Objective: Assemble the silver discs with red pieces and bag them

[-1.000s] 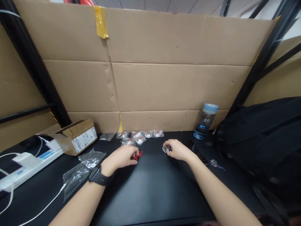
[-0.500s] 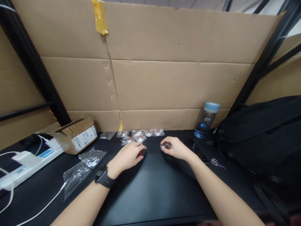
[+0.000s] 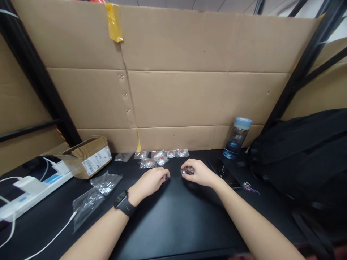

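My right hand (image 3: 197, 172) pinches a small shiny, clear-looking round object with brownish and dark parts (image 3: 187, 170) between thumb and fingers, just above the black tabletop. My left hand (image 3: 152, 181), with a black watch (image 3: 124, 203) on its wrist, is held a short way to the left. Its fingers are curled together and bent down, and whatever lies inside them is hidden. Beyond the left hand, several small round silvery discs with red centres (image 3: 170, 154) lie in clear plastic wrappers by the cardboard wall.
An open cardboard box (image 3: 95, 159), crumpled clear bags (image 3: 104, 183) and a white power strip (image 3: 35, 193) with cables are at the left. To the right stand a blue-lidded water bottle (image 3: 236, 139) and a black backpack (image 3: 306, 155); a dark phone-like slab (image 3: 229, 178) lies near the right wrist.
My right hand has shifted slightly left with the round object, which now shows more. The left hand has turned and moved slightly right and down; the red thing at its fingers no longer shows.
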A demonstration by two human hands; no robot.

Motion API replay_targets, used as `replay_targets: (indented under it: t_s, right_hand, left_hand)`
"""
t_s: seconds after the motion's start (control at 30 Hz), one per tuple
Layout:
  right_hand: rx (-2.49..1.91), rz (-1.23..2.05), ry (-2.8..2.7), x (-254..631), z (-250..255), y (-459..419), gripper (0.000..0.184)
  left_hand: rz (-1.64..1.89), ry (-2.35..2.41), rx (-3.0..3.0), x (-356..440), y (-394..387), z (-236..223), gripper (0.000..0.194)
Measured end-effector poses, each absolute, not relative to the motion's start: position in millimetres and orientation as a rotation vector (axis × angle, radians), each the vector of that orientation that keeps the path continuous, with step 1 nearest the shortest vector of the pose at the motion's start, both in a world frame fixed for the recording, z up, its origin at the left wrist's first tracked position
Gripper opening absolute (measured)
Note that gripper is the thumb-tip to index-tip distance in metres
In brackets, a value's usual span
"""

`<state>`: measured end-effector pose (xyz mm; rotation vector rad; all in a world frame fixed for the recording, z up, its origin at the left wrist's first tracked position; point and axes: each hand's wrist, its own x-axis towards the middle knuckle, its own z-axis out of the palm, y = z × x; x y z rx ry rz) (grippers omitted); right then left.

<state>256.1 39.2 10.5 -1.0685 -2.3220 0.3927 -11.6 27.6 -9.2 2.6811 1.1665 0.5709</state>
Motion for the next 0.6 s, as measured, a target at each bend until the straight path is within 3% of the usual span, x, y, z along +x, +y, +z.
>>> replay_targets:
  t_s: [0.33, 0.6]
  right_hand:
    - [-1.043, 0.379, -2.316, 255.1, 9.8, 37.9, 0.018]
    - [-1.039, 0.492, -2.257, 250.5, 7.9, 34.8, 0.023]
  left_hand:
    - [0.810, 1.129, 2.611, -15.3, 35.3, -17.2, 0.033]
    - [0.997, 1.125, 2.619, -16.4, 39.7, -10.1, 0.021]
